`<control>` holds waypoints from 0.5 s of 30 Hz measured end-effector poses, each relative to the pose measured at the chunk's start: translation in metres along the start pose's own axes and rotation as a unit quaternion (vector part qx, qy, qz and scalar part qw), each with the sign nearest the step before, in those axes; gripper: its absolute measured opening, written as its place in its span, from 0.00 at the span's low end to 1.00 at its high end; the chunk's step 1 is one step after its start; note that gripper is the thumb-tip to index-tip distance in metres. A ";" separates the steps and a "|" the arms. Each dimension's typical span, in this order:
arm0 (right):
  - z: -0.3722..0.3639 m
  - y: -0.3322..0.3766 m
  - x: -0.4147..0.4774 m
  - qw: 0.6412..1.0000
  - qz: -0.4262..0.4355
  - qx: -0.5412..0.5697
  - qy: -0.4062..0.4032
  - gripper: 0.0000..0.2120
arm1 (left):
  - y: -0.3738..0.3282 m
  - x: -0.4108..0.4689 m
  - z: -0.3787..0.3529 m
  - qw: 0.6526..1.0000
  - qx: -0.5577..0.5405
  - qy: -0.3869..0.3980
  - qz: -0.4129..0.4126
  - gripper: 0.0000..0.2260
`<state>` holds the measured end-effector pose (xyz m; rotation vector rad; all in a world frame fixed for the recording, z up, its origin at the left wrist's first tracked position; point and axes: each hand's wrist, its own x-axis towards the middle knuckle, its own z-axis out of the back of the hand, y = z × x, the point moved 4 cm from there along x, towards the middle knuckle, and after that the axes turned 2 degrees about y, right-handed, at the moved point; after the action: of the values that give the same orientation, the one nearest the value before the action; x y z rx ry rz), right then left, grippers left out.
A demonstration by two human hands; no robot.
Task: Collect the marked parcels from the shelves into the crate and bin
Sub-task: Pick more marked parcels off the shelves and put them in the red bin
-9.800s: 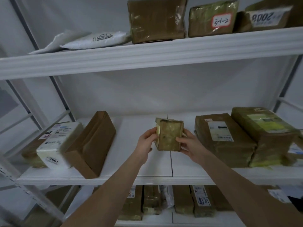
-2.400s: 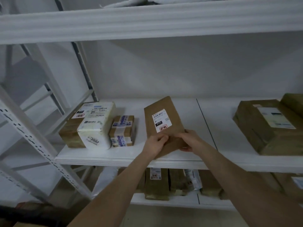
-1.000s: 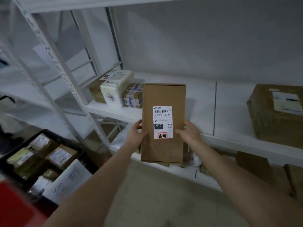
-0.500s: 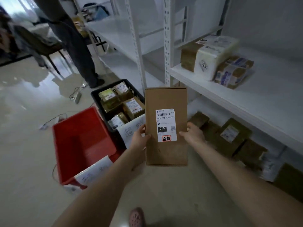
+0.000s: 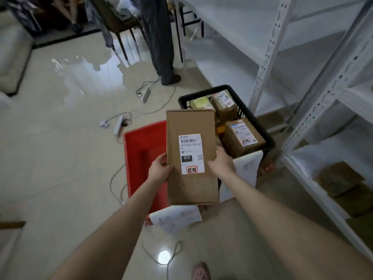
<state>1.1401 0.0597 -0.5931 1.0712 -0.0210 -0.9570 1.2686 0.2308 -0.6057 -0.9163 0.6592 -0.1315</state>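
I hold a flat brown cardboard parcel [image 5: 191,126] upright in front of me, its white label with a red-ringed mark facing me. My left hand [image 5: 160,169] grips its left edge and my right hand [image 5: 223,161] its right edge. Below the parcel on the floor lies a red bin [image 5: 141,158], its visible part showing no parcels. Right of it stands a black crate [image 5: 262,136] holding several labelled brown parcels. Paper sheets hang on the near sides of both containers.
White metal shelving [image 5: 314,98] runs along the right, with brown parcels [image 5: 343,182] on its lowest level. Cables and a power strip [image 5: 144,94] lie on the glossy floor. A person's legs [image 5: 161,41] and a chair stand behind the crate.
I have turned further away from the shelf with the parcel. The red bin and black crate have come to lie directly beneath and behind the parcel.
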 end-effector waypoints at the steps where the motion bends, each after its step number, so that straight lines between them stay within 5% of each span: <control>1: -0.018 0.009 0.011 1.000 0.000 0.004 0.018 0.24 | 0.009 0.015 0.009 1.000 0.001 -0.009 0.016 0.27; 11: -0.180 0.021 0.162 0.976 -0.088 -0.065 0.189 0.28 | 0.091 0.157 0.033 0.986 -0.052 -0.004 0.157 0.27; 15: -0.235 -0.001 0.219 0.963 -0.092 -0.095 0.234 0.20 | 0.131 0.213 0.021 0.976 -0.086 -0.010 0.202 0.24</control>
<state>1.3787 0.0845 -0.8065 1.1091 0.5582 -0.8307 1.4289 0.2458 -0.7983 -0.9287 0.8341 0.3015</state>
